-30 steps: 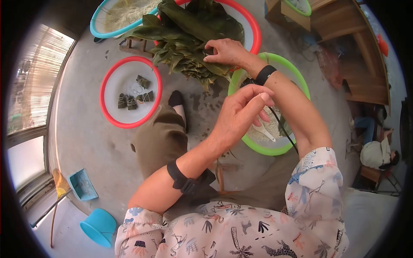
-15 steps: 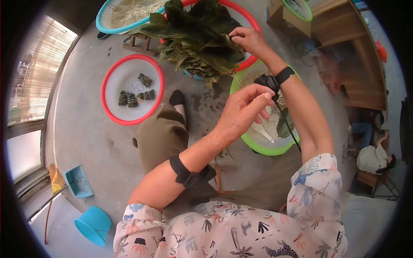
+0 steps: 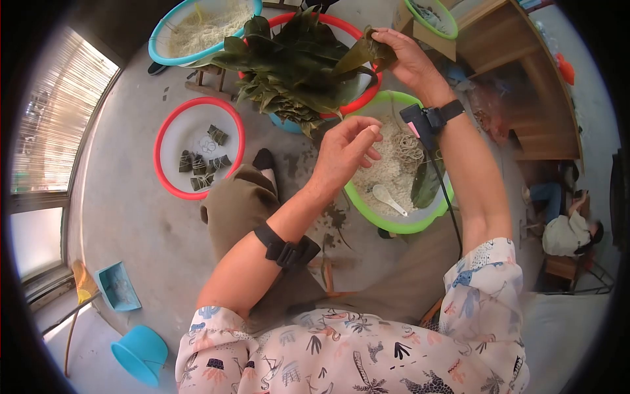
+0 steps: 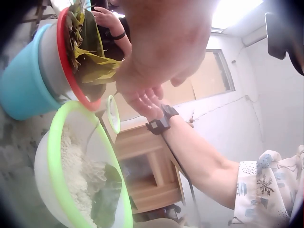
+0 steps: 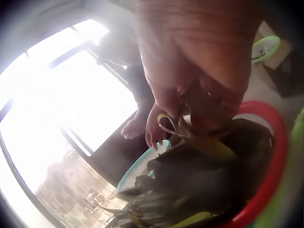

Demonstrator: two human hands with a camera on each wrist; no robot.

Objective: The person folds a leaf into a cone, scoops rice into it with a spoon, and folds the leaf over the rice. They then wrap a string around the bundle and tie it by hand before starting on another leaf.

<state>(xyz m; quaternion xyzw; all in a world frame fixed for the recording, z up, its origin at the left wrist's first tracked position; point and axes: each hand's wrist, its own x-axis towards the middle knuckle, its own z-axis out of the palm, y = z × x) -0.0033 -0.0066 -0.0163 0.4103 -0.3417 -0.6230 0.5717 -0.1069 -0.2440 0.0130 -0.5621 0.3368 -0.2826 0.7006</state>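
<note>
In the head view my right hand (image 3: 413, 62) pinches the end of a long green leaf (image 3: 357, 58) between thumb and fingers. The leaf trails over a big pile of leaves (image 3: 289, 62) on a red-rimmed basin (image 3: 375, 85). In the right wrist view, the leaf's stem end shows at the fingertips. My left hand (image 3: 344, 151) hovers by the left side of a green-rimmed basin (image 3: 420, 226), fingers loosely bent, holding nothing. That basin contains rice (image 3: 380, 167), a white spoon (image 3: 389, 199), a bundle of string (image 3: 410, 150) and a leaf (image 3: 426, 184).
At the left, a second red-rimmed basin (image 3: 172, 121) holds several string-tied leaf parcels (image 3: 217, 134). A blue-rimmed basin (image 3: 157, 49) of rice stands at the far left. Another person's hand (image 4: 107, 19) appears beyond the leaves. Someone sits at the right (image 3: 566, 233).
My right hand has moved right from the pile and drawn a leaf up with it. My left hand has shifted slightly left, uncovering more of the rice basin.
</note>
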